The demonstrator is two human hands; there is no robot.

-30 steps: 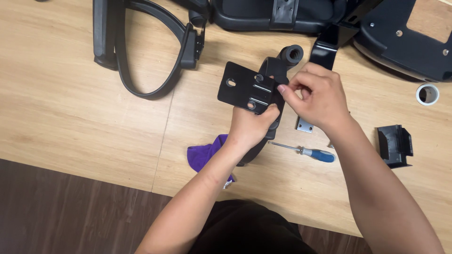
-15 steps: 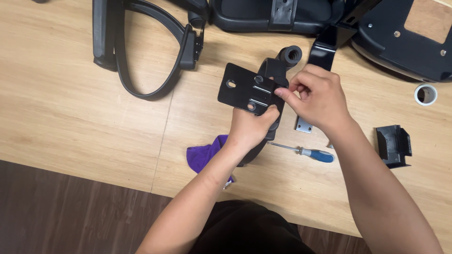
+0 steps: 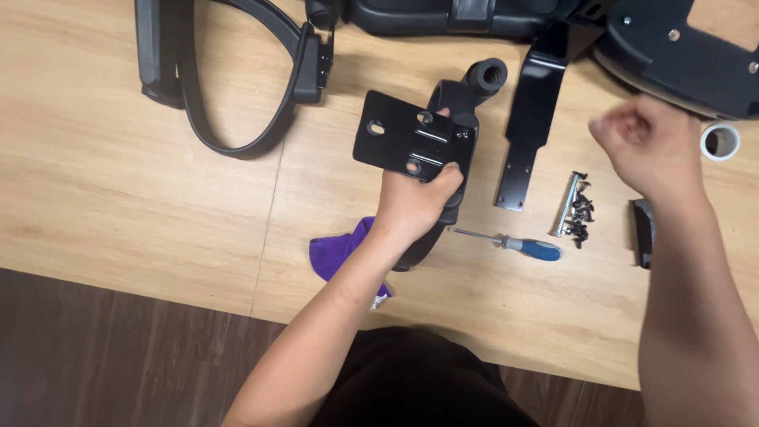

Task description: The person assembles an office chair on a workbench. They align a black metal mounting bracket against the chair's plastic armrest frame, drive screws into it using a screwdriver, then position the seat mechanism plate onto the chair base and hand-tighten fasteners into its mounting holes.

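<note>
A black metal mechanism plate (image 3: 411, 142) with slots and holes is held above the wooden table (image 3: 118, 182) near the middle of the scene, gripped by the left hand (image 3: 415, 202), whose fingers (image 3: 447, 175) are wrapped tightly around its near edge. The right hand (image 3: 644, 146) is raised over the right side of the table, well apart from the plate, with its fingers curled together into a loose fist; whether anything is pinched inside cannot be told. Between the 2 hands a flat black bracket (image 3: 526, 130) is seen, and near it a blue-handled screwdriver (image 3: 514, 243) and a small pile of screws (image 3: 579, 209). A purple cloth (image 3: 340, 251) lies under the left forearm. A black armrest loop (image 3: 229, 75) rests at the far left.
</note>
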